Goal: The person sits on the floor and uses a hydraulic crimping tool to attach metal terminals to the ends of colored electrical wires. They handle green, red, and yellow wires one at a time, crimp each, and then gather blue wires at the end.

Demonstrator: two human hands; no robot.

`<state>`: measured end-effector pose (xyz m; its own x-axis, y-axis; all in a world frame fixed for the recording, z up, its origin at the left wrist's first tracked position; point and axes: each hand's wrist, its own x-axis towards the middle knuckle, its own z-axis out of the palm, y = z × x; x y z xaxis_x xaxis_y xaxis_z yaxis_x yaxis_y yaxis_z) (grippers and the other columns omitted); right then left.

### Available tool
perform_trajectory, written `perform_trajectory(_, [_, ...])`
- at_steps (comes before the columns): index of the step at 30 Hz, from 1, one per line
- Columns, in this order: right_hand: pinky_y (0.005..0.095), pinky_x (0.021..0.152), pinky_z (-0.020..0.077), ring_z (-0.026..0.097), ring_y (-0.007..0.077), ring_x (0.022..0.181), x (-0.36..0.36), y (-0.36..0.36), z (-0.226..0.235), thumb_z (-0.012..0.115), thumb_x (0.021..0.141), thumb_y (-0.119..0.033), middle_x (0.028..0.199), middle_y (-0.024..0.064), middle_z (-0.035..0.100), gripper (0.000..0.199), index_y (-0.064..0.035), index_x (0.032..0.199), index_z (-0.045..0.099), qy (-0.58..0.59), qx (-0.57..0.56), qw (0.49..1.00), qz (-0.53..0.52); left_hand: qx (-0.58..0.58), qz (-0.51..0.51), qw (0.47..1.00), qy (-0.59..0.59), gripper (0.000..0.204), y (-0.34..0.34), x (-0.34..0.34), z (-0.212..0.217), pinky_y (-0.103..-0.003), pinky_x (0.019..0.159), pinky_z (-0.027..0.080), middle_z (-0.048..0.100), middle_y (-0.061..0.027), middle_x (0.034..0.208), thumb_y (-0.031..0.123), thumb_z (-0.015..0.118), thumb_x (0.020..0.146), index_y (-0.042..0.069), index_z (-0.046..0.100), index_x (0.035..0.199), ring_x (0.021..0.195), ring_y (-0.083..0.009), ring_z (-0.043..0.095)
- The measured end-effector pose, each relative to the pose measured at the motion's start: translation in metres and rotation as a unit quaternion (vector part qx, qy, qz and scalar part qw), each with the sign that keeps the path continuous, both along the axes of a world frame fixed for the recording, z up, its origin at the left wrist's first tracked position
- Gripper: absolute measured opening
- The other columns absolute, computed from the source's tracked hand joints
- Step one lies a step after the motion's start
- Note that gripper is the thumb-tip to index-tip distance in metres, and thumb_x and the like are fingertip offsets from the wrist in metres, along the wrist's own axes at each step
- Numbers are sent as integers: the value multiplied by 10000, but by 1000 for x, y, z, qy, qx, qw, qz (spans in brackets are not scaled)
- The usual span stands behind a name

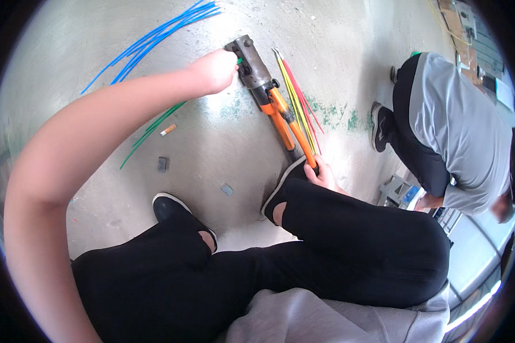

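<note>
A hydraulic crimping tool with a dark metal head and orange handles lies on the floor, slanting from the top middle toward my right shoe. My left hand is closed beside its head on green wires, whose long ends trail to the lower left under my forearm. A bit of green shows inside the tool's jaw. Around the end of one orange handle my right hand is wrapped, next to my right shoe. The fingertips of my left hand are mostly hidden.
Blue wires lie at the far left; yellow wires and red wires lie right of the tool. Small grey blocks and an orange-and-white piece rest near my feet. Another person bends over at the right.
</note>
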<state>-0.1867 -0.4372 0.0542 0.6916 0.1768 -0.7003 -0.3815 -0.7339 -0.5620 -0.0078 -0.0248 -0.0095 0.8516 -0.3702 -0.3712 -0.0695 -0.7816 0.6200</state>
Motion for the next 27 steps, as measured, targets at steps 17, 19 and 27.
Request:
perform_trajectory(17, [229, 500, 446, 546, 73, 545, 205, 128, -71, 674, 999, -470, 662, -6, 608, 441, -75, 803, 663, 121, 53, 988, -79, -78, 73, 972, 209, 296, 30, -16, 24, -398, 538, 523, 582, -81, 603, 208, 543, 1063, -24, 644, 909, 490, -179, 611])
perform_trajectory(19, [221, 479, 408, 504, 71, 522, 209, 125, -74, 708, 996, -378, 669, -5, 610, 375, -62, 797, 668, 147, 85, 979, -112, -104, 80, 970, 205, 282, 38, -24, 27, -398, 528, 517, 572, -77, 597, 197, 544, 1058, -27, 654, 927, 485, -181, 609])
perform_trajectory(27, [298, 755, 554, 677, 150, 867, 212, 136, -63, 532, 1087, -192, 999, 84, 713, 295, 55, 1171, 670, 95, 127, 987, 9, -9, 34, 995, 99, 260, 41, -34, 27, -479, 837, 530, 712, -227, 908, 197, 571, 1013, -19, 708, 1059, 903, -372, 701])
